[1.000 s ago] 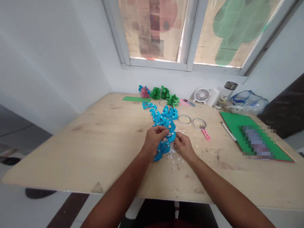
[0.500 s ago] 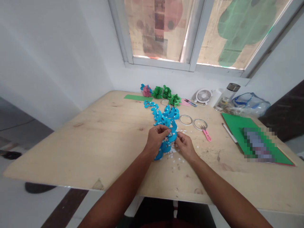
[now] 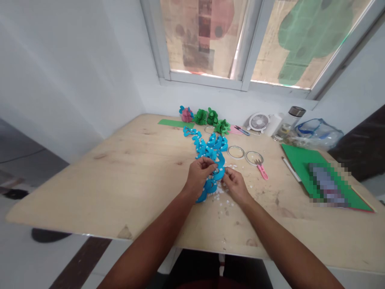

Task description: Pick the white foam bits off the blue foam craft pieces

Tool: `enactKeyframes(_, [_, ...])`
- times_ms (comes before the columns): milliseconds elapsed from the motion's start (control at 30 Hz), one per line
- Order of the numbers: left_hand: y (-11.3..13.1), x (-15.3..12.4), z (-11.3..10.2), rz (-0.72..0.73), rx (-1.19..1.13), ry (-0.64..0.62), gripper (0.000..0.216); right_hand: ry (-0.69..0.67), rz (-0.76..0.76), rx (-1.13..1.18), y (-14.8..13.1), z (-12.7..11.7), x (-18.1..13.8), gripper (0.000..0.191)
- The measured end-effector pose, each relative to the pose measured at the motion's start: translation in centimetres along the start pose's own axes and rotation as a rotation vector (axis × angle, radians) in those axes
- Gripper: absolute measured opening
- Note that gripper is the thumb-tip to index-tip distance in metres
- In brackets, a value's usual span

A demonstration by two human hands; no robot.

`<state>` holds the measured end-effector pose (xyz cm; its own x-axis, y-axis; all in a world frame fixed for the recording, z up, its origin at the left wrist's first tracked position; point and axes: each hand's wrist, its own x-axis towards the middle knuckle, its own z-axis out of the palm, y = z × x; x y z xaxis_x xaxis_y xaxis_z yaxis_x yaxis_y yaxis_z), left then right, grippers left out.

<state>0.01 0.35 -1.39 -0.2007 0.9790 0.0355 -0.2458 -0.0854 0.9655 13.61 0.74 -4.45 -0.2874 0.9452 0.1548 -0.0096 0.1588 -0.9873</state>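
A curved blue paper cutout (image 3: 220,174) dotted with small white squares is between my hands, just above the table. My left hand (image 3: 198,174) pinches its left side between thumb and fingers. On its right edge, the fingertips of my right hand (image 3: 236,184) are closed together at the paper. More blue paper cutouts (image 3: 207,150) with white squares lie in a loose heap beyond my hands, and others (image 3: 211,186) lie beneath them. White paper bits (image 3: 221,190) are scattered on the wood below my right hand.
Pink snips (image 3: 261,169) and two tape rolls (image 3: 236,151) lie to the right. Green folded paper shapes (image 3: 212,117), a small white fan (image 3: 259,122) and a glass bottle (image 3: 290,122) stand at the back. A white pen (image 3: 291,169) lies beside a green sheet (image 3: 300,160).
Both hands keep nearly the same hold on the blue paper cutout. The whole view has shifted very slightly; nothing else has visibly moved.
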Motion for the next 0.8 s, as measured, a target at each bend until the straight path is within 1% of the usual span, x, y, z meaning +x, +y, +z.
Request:
enactKeyframes(333, [-0.6, 0.2, 0.0, 0.023, -0.036, 0.027, 0.018, 0.007, 0.023, -0.004, 0.1, 0.0, 0.0, 0.03])
enactKeyframes(533, [-1.3, 0.4, -0.2, -0.001, -0.04, 0.024, 0.028, 0.042, 0.022, -0.011, 0.1, 0.1, 0.1, 0.03])
enactKeyframes(633, [-1.0, 0.2, -0.2, -0.016, -0.008, 0.015, 0.032, 0.061, 0.027, -0.004, -0.1, 0.1, 0.1, 0.03])
enactKeyframes(800, [0.0, -0.4, 0.2, -0.015, 0.053, 0.03, 0.026, 0.087, -0.015, -0.044, -0.4, -0.1, 0.2, 0.032])
